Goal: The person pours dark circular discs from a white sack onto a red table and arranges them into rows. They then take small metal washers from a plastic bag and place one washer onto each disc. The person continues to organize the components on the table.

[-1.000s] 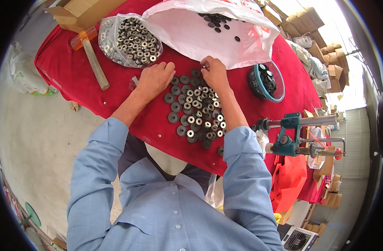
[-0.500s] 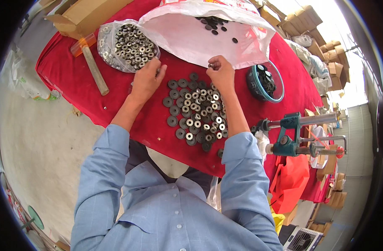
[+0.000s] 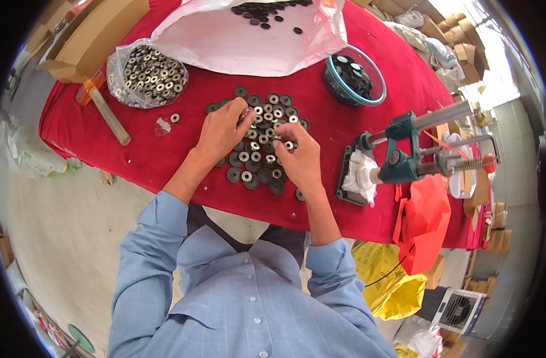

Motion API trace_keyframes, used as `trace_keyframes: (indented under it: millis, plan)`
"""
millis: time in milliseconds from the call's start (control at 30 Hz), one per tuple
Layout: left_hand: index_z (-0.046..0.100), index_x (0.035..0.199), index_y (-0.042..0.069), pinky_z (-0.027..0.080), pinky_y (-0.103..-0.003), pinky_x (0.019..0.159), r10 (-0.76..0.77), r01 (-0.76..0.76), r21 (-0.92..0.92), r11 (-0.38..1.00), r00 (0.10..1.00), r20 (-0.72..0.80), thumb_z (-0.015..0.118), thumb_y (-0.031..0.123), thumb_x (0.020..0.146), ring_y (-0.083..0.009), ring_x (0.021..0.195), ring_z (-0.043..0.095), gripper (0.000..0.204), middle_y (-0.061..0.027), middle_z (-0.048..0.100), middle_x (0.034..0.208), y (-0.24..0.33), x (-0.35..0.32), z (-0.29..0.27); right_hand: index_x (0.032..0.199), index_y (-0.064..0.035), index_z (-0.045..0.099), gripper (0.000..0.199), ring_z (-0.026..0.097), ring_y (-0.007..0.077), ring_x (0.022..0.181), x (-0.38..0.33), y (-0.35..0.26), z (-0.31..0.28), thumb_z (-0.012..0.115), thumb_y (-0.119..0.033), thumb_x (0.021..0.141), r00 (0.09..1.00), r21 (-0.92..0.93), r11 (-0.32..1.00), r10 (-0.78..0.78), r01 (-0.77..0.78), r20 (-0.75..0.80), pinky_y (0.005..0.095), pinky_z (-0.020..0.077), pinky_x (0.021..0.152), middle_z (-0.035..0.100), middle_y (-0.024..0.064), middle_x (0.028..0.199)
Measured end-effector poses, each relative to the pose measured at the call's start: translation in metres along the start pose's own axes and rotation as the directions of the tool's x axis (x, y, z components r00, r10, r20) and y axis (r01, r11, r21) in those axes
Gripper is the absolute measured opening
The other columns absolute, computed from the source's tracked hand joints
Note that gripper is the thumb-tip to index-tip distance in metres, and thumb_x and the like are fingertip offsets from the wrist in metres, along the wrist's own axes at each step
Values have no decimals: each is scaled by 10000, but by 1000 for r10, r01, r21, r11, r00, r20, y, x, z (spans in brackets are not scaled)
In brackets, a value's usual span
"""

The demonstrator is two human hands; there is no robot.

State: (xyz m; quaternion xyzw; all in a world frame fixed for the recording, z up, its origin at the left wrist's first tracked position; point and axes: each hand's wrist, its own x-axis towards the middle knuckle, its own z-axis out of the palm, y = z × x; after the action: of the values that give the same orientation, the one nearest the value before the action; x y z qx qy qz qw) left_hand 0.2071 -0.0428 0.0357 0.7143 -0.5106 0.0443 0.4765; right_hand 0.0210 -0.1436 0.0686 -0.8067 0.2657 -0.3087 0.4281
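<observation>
On the red cloth lies a group of black grooved wheels [image 3: 233,175], several with small silver ring bearings [image 3: 256,156] on them. My left hand [image 3: 223,128] is over the left upper part of the group, fingers curled round metal bearings that are mostly hidden. My right hand [image 3: 299,156] is at the group's right side, thumb and fingertips pinched on a small bearing barely showing between them. Beyond my left hand a clear plastic bag [image 3: 116,80] of loose bearings stands open. A single bearing [image 3: 175,118] lies apart on the cloth near the bag.
A white sack [image 3: 237,51] with black discs lies at the far side. To the right stand a blue-rimmed bowl [image 3: 377,100] of black pieces and a green hand press [image 3: 402,158]. A cardboard box [image 3: 100,45] and a stick-like tool [image 3: 110,117] are at left.
Both hands have come nearer to me, the right one from beside the sack, and are now over the wheels. The view has shifted, showing more of the press and a lone bearing near the bag.
</observation>
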Motion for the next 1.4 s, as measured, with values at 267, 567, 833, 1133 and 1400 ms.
trace_keyframes:
  millis: [267,567,833,1133,1400]
  plan:
    - [579,995,36,506,-422,627,-176,172,-42,984,976,-130,746,224,1030,-282,671,637,253,-135,631,790,-2,2,-10,1122,-14,734,227,740,181,843,-32,9,-32,735,33,900,970,161,987,65,-27,-232,317,569,721,752,111,961]
    - [647,1060,15,382,-207,576,-676,582,-566,583,734,59,658,160,1094,-21,660,468,150,5,636,864,22,-84,-61,1080,-14,706,209,717,336,951,-124,27,-45,741,74,894,977,-230,973,-67,19,-204,420,598,815,703,147,1096]
    - [716,1185,-19,379,-193,584,-742,658,-593,464,654,146,697,152,1073,-12,691,500,205,-25,713,933,48,-135,-71,1102,3,706,218,691,329,1029,-128,36,-43,752,53,895,965,-420,891,-237,170,-113,428,592,867,705,134,1122]
    - [770,1112,2,392,-198,619,-690,634,-509,582,716,103,766,152,1030,-18,748,556,171,25,710,883,51,-135,-72,1135,17,718,245,707,334,1078,-137,34,-48,751,46,894,958,-504,830,-286,237,-20,416,618,899,711,144,1208]
    - [726,1071,6,504,-204,769,-601,555,-433,710,798,38,765,86,1023,-36,827,613,102,15,715,927,53,-138,-62,1153,37,729,255,724,321,1094,-142,31,-50,754,43,899,953,-482,835,-303,268,5,397,635,903,715,147,1245]
